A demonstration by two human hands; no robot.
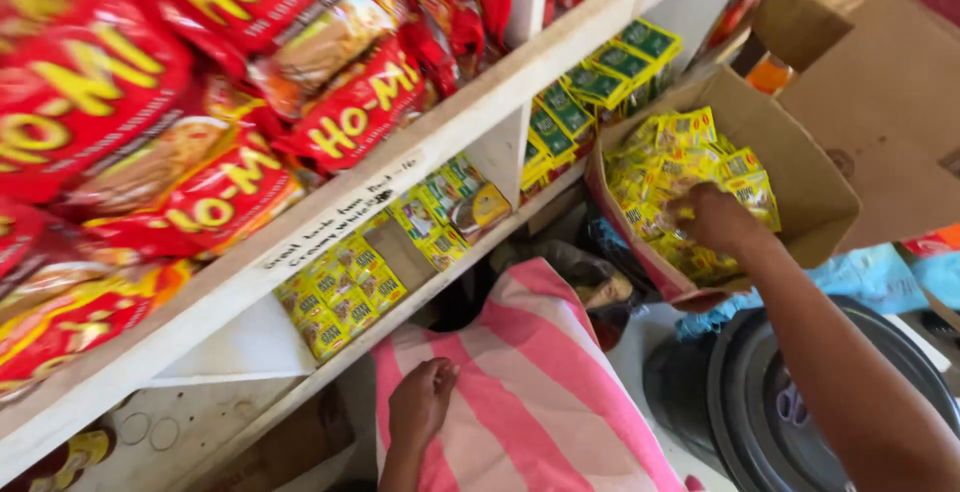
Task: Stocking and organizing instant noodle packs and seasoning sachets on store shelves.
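Note:
My right hand [712, 220] reaches into an open cardboard box [800, 167] filled with small yellow sachets [680, 157]; its fingers are closed on several of them. My left hand [420, 402] rests in a loose fist on a pink-and-white striped cloth [545, 382] low in the view, holding nothing that I can see. The box leans against the end of the white shelf.
White wooden shelves [300, 242] run along the left. Red snack packets [150, 102] fill the upper shelf; yellow-and-green sachet packs [350, 282] and green-and-yellow small boxes [600, 87] lie on the lower one. A round dark grey tub [760, 392] and blue cloth [880, 277] sit below right.

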